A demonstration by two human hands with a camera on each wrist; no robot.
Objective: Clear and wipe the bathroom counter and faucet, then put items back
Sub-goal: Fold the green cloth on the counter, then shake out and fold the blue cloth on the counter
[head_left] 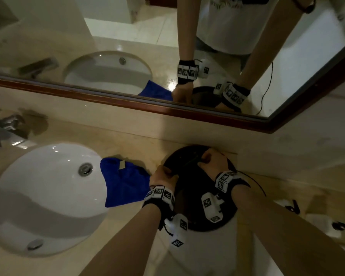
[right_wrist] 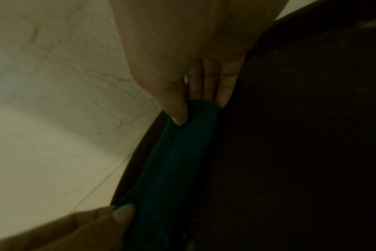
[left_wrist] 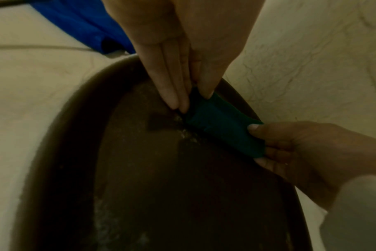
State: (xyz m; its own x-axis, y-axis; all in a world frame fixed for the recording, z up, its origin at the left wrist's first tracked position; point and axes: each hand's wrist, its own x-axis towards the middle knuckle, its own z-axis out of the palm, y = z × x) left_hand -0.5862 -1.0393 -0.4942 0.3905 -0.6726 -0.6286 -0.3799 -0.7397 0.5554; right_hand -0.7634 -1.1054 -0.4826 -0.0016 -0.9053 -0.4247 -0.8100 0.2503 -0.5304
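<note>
A flat teal item [left_wrist: 221, 129] is held low over the dark round tray [head_left: 189, 192] on the beige counter, near the tray's back rim. My left hand [left_wrist: 191, 101] pinches one end of it between thumb and fingers. My right hand [right_wrist: 200, 110] pinches the other end. In the head view the left hand [head_left: 163, 173] and right hand [head_left: 206, 161] sit close together at the tray's far side, and the item [head_left: 189, 162] looks like a dark strip between them. A blue cloth [head_left: 124, 186] lies crumpled between the sink and the tray.
The white oval sink [head_left: 44, 196] is at the left, with the chrome faucet [head_left: 6, 126] behind it. A wood-framed mirror [head_left: 127, 98] runs along the back wall. White items with black parts [head_left: 327, 222] lie on the counter at the right.
</note>
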